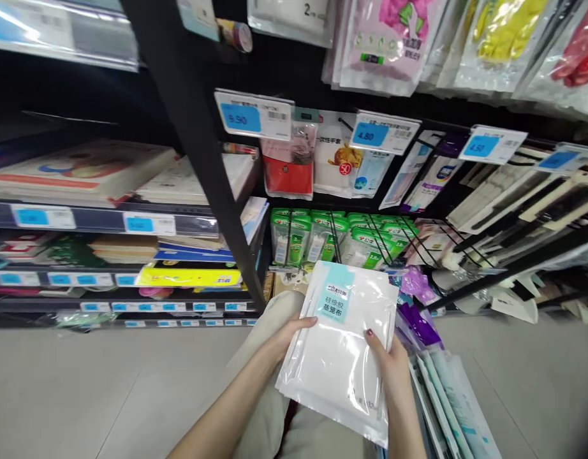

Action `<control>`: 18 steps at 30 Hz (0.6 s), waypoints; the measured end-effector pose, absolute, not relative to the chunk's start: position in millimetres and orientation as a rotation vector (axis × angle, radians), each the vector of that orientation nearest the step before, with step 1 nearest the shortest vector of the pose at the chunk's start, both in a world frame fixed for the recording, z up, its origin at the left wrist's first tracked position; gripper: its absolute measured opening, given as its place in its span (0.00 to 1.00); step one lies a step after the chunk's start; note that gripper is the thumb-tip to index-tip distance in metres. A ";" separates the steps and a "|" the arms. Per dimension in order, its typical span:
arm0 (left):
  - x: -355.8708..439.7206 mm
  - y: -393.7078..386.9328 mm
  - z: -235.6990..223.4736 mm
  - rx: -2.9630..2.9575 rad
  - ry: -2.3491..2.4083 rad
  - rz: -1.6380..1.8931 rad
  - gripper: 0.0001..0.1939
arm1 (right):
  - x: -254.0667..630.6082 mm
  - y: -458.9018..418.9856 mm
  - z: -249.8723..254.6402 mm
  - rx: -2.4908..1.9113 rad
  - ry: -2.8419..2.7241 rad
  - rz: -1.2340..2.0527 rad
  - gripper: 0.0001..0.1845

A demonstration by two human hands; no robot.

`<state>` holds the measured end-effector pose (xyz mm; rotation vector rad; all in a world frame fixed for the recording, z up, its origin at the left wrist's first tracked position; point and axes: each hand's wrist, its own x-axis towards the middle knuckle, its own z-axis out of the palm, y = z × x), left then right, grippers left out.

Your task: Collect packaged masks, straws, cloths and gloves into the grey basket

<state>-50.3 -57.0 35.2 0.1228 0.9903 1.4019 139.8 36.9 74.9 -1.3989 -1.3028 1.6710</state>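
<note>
Between my two hands is a small stack of flat, clear-wrapped packets of steamer cloth (339, 357), white with a light blue label near the top. My left hand (287, 335) grips the stack's left edge, thumb on the front. On the right edge, my right hand (392, 360) holds it the same way, thumb pressed on the front; the fingers behind are hidden. The packets are tilted above my knees. Close to my right forearm, more flat plastic packets (454, 395) stand upright in a row, with a purple package (421, 325) behind them.
Ahead, a black rack holds bagged gloves (509, 32), green-topped packs (323, 236) and price tags (384, 132) on hooks. Black hook rods (382, 236) stick out towards me. A slanting black post (193, 146) separates shelves of books (83, 169) on the left. Grey tiled floor (107, 382) lies below.
</note>
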 end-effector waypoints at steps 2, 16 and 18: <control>-47.5 -42.2 29.5 0.188 1.017 1.395 0.24 | 147.9 41.8 66.2 -1.403 -1.247 1.681 0.32; -36.3 -20.7 24.9 0.369 1.000 1.378 0.20 | 195.2 -10.4 65.6 -1.685 -1.552 0.990 0.23; -36.2 -27.2 27.6 0.355 1.011 1.399 0.21 | 198.5 -26.2 70.8 -1.632 -1.569 1.121 0.20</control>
